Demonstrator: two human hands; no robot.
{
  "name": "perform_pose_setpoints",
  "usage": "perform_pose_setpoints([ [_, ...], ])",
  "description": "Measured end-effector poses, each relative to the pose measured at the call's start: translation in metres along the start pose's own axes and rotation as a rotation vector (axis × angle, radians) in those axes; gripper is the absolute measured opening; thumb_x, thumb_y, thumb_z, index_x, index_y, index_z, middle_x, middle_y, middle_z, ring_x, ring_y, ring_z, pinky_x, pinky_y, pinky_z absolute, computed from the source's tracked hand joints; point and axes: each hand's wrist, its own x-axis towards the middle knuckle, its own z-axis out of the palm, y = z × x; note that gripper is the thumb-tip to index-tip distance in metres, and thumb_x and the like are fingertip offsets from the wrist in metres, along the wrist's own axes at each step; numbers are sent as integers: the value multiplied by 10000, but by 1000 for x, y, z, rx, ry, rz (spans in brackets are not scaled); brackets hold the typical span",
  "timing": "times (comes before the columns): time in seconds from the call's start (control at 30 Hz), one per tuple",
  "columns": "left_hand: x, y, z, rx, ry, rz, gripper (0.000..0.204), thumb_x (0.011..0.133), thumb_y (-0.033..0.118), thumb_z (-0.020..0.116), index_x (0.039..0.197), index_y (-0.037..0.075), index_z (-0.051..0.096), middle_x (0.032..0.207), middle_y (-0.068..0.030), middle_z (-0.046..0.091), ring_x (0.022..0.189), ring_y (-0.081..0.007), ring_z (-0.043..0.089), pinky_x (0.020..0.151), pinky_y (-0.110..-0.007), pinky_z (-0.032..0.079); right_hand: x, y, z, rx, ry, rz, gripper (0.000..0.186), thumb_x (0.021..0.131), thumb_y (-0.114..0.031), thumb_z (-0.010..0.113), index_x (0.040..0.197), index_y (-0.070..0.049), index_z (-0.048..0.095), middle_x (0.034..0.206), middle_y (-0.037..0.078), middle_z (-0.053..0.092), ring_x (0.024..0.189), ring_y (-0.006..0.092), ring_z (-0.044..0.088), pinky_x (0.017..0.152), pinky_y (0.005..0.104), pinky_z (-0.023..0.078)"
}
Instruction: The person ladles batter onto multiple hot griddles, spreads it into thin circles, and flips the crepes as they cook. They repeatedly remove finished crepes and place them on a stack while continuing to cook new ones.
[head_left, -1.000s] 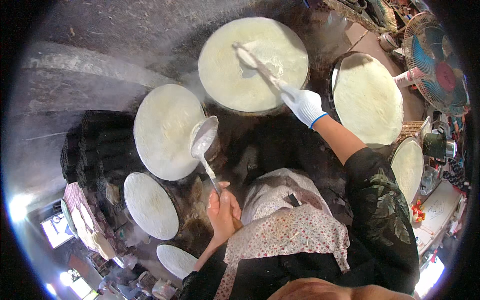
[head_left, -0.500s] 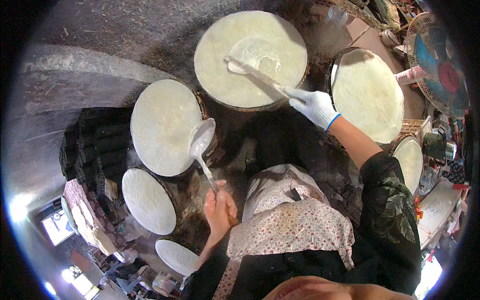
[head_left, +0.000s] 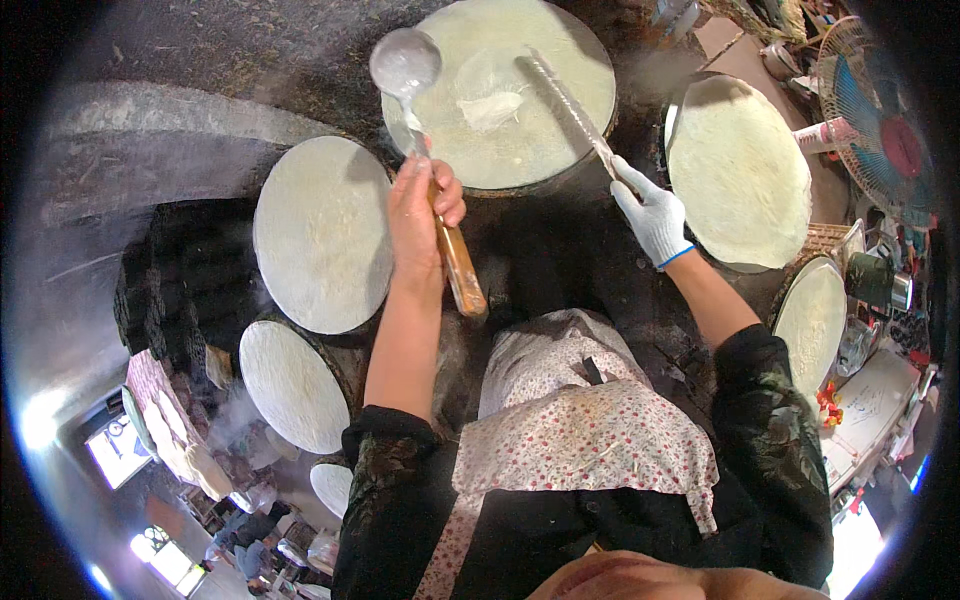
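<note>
My bare left hand (head_left: 424, 205) is wrapped round the wooden handle of a metal ladle (head_left: 406, 62). The ladle's batter-coated bowl hangs over the left edge of the far round griddle. A pale batter sheet (head_left: 440, 140) covers that griddle, with a whiter wet patch near its middle. My right hand (head_left: 652, 215), in a white glove, grips a long flat spreader (head_left: 570, 108), coated with batter. Its far end reaches over the right half of the sheet; whether it touches cannot be made out.
More round griddles carry pale sheets: one at left (head_left: 322, 235), one lower left (head_left: 292, 385), one at right (head_left: 740, 170), one farther right (head_left: 812, 320). Dark ridged stacks (head_left: 195, 280) stand at far left. A fan (head_left: 885, 130) stands at the right.
My left hand has swung the ladle up from beside the left griddle to the far one. The spreader has turned, its tip moving right, and my gloved hand has shifted slightly right.
</note>
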Motion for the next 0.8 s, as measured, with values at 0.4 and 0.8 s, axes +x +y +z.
perform_pose_setpoints([
  [0.4, -46, -27, 20, -84, 337, -228, 114, 1108, 151, 485, 1160, 59, 529, 888, -29, 519, 645, -66, 435, 535, -232, 389, 5, -29, 18, -118, -330, 208, 444, 988, -408, 705, 1410, -271, 681, 1120, 139, 772, 1006, 271, 764, 885, 336, 574],
  [0.8, -58, 8, 17, -1125, 170, -485, 222, 1111, 90, 459, 1272, -62, 478, 790, -2, 411, 558, -77, 406, 467, -220, 390, 8, -104, 2, 669, -509, 641, 411, 1013, -213, 701, 1415, -128, 688, 771, -67, 620, 562, 21, 470, 479, 200, 383],
])
